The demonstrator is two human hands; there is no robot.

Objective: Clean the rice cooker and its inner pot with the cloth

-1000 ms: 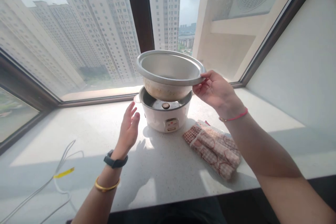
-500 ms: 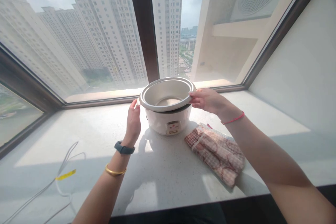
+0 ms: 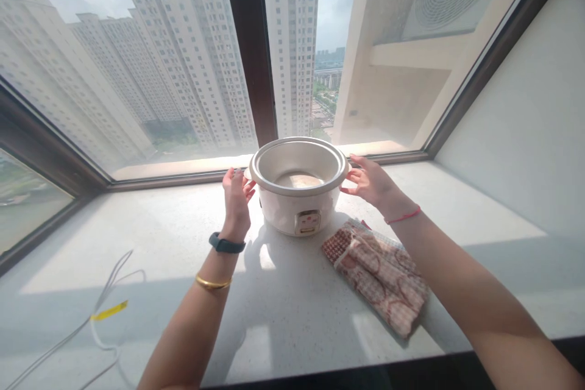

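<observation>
A small white rice cooker (image 3: 297, 213) stands on the pale stone windowsill (image 3: 283, 298) in front of the window. Its metal inner pot (image 3: 298, 166) sits seated inside the body, rim level. My left hand (image 3: 236, 198) rests at the cooker's left side handle with fingers loosely spread. My right hand (image 3: 370, 181) is at the right side of the rim, fingers apart and touching or nearly touching it. Neither hand grips anything.
A folded checked cloth (image 3: 377, 271) lies right of the cooker. A white power cord with a yellow tag (image 3: 107, 311) trails at the left near the front edge. Dark window frames and a white wall on the right bound the sill.
The inner pot, held tilted above the cooker by my right hand, has been lowered into the body. My right hand let go of the rim; my left hand moved to the cooker's side.
</observation>
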